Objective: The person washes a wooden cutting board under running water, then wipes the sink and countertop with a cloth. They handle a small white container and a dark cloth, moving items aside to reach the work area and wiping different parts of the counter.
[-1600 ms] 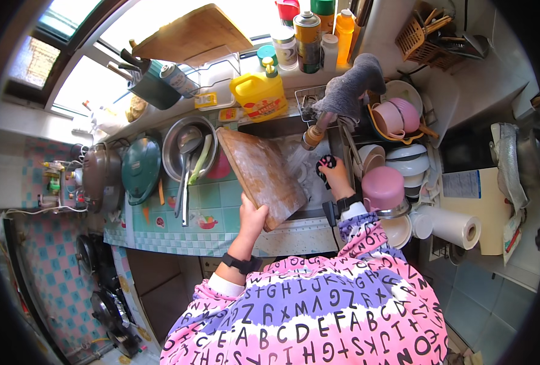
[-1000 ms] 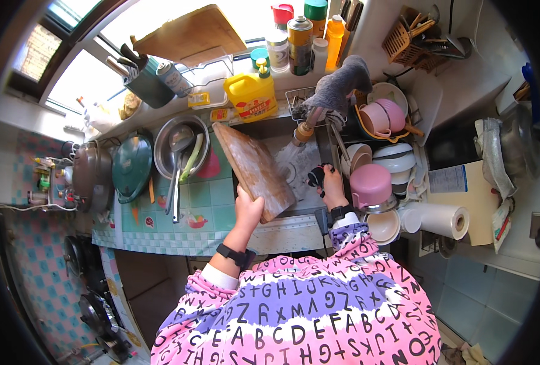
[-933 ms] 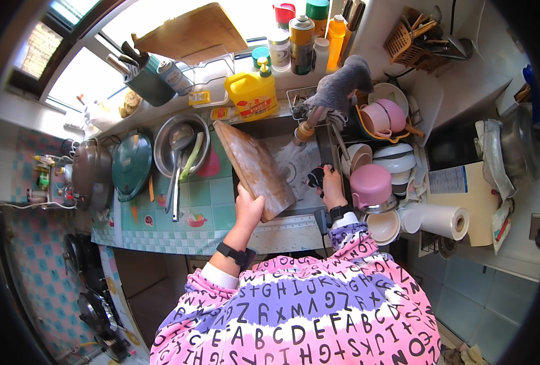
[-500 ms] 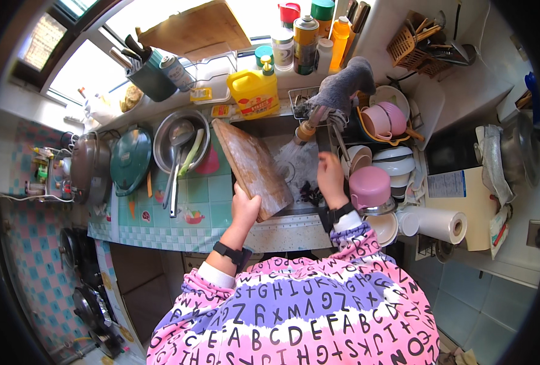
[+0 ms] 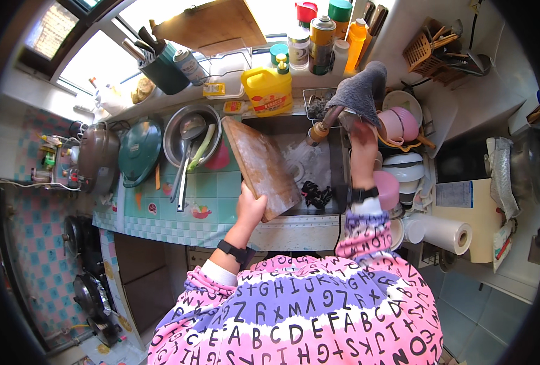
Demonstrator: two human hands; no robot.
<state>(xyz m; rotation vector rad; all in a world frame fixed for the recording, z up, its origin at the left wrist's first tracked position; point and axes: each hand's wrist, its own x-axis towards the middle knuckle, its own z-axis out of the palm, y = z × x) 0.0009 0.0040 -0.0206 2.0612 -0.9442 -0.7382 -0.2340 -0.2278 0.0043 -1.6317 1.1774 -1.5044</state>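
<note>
Left hand (image 5: pixel 250 208) clamped on the lower edge of a worn brown wooden chopping board (image 5: pixel 261 165), tilted over the steel sink (image 5: pixel 318 167). Right hand (image 5: pixel 362 137) raised beyond, curled near the faucet (image 5: pixel 323 126); grip unclear. Could slip if wet, knocking the dark scrubber (image 5: pixel 316 194) below.

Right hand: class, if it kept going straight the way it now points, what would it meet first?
Probably the grey cloth draped over the tap: the right hand reaches up over the sink just below it. Depth is unclear.
</note>
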